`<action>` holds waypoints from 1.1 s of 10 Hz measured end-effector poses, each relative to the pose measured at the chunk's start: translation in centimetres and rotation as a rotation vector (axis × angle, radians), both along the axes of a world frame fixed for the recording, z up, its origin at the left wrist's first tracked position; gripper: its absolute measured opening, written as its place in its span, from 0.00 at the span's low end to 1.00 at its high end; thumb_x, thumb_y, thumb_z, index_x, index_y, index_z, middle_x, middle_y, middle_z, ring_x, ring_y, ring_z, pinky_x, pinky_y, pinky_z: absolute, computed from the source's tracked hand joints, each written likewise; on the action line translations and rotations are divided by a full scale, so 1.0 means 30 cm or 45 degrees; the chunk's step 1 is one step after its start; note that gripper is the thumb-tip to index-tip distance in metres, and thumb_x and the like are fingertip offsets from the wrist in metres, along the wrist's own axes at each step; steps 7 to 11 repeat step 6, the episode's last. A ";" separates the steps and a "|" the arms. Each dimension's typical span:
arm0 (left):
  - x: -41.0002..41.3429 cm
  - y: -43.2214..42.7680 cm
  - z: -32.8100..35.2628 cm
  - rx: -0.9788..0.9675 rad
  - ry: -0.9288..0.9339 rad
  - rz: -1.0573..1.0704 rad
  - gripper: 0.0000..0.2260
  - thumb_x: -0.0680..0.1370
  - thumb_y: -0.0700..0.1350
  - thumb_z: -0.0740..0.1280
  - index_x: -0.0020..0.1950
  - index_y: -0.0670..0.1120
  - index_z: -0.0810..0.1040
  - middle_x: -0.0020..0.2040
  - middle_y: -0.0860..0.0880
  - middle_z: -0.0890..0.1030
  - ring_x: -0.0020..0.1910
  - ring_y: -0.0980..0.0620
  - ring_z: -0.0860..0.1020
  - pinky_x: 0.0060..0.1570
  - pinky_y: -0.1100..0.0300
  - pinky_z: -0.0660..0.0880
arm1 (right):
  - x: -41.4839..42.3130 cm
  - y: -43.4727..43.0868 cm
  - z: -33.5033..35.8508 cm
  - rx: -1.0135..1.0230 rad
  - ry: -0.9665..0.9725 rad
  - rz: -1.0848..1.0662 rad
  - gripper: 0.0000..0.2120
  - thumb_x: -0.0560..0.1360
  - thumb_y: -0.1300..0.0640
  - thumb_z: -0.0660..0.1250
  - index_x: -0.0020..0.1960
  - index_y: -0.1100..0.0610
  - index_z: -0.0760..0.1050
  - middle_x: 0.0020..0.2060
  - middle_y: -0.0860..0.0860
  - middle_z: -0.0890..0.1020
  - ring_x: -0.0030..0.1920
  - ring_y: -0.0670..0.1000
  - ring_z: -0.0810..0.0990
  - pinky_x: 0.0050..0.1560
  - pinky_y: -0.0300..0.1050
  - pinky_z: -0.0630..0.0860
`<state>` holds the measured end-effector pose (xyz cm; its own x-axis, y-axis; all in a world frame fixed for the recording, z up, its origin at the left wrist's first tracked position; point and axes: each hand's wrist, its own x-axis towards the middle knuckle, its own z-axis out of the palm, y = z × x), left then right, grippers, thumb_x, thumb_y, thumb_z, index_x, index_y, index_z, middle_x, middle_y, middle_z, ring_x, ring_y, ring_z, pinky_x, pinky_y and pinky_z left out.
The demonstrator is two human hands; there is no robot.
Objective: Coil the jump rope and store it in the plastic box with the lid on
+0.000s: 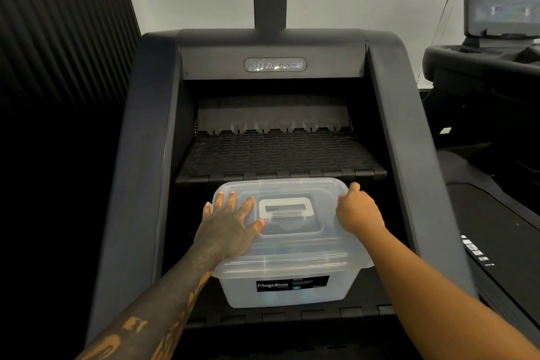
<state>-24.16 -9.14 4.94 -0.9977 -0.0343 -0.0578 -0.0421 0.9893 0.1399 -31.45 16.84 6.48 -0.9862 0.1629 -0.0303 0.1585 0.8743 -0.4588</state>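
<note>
A translucent plastic box (287, 295) with a black "Megabox" label stands on a lower step of a black stair machine. Its clear lid (295, 251) lies on top, with a white carry handle (285, 207) folded flat in the middle. My left hand (230, 225) rests flat on the lid's left side, fingers spread. At the lid's right edge my right hand (358, 209) has its fingers curled over the rim and the thumb up. Faint bluish shapes show through the box walls; the jump rope itself cannot be made out.
The stair machine's black side rails (409, 155) rise on both sides of the box. A ribbed step (280, 155) lies just behind it. Another exercise machine with a screen (501, 0) stands at the right. A dark slatted wall fills the left.
</note>
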 end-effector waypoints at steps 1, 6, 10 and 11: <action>-0.010 -0.001 0.004 0.008 -0.016 -0.009 0.33 0.76 0.69 0.46 0.78 0.57 0.45 0.79 0.46 0.43 0.77 0.43 0.38 0.73 0.41 0.38 | 0.000 -0.012 -0.006 0.200 -0.018 0.265 0.28 0.82 0.46 0.49 0.78 0.58 0.53 0.78 0.57 0.55 0.78 0.60 0.51 0.74 0.64 0.49; -0.107 0.019 0.240 -0.032 0.540 -0.202 0.32 0.80 0.60 0.50 0.78 0.45 0.46 0.79 0.47 0.45 0.77 0.52 0.40 0.72 0.54 0.36 | -0.066 -0.122 0.201 0.360 0.367 0.698 0.36 0.80 0.38 0.49 0.79 0.58 0.44 0.80 0.55 0.44 0.79 0.54 0.38 0.76 0.56 0.41; -0.107 0.019 0.240 -0.032 0.540 -0.202 0.32 0.80 0.60 0.50 0.78 0.45 0.46 0.79 0.47 0.45 0.77 0.52 0.40 0.72 0.54 0.36 | -0.066 -0.122 0.201 0.360 0.367 0.698 0.36 0.80 0.38 0.49 0.79 0.58 0.44 0.80 0.55 0.44 0.79 0.54 0.38 0.76 0.56 0.41; -0.107 0.019 0.240 -0.032 0.540 -0.202 0.32 0.80 0.60 0.50 0.78 0.45 0.46 0.79 0.47 0.45 0.77 0.52 0.40 0.72 0.54 0.36 | -0.066 -0.122 0.201 0.360 0.367 0.698 0.36 0.80 0.38 0.49 0.79 0.58 0.44 0.80 0.55 0.44 0.79 0.54 0.38 0.76 0.56 0.41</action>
